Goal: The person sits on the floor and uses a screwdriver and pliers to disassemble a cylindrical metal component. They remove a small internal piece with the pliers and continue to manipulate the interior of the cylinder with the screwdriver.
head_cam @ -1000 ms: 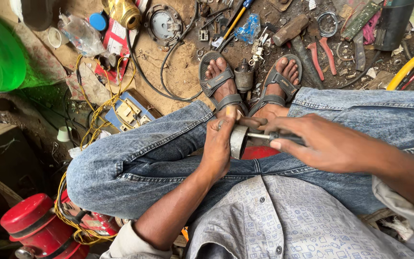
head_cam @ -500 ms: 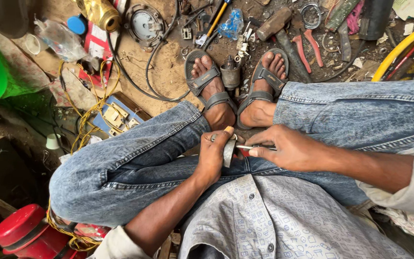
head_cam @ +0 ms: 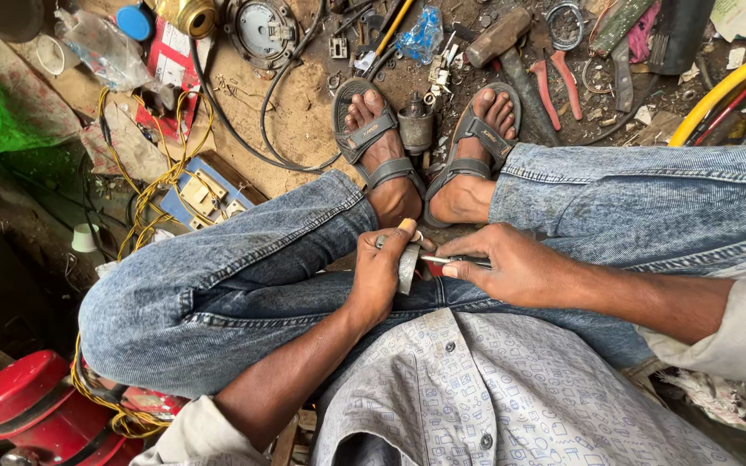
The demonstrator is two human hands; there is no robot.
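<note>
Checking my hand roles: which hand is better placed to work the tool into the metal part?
Right: the right hand already pinches the thin tool, tip at the metal part that the left hand grips.

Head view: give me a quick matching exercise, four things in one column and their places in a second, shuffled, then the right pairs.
Things:
1. metal ring part
2. thin metal tool
3. red-handled pliers
4. small metal cylinder

Places:
A. on the ground between the two sandalled feet
B. pinched in the right hand
C. on the ground beyond the right foot
D. gripped in the left hand

Pairs: 1-D, 2-B, 3-C, 4-A
</note>
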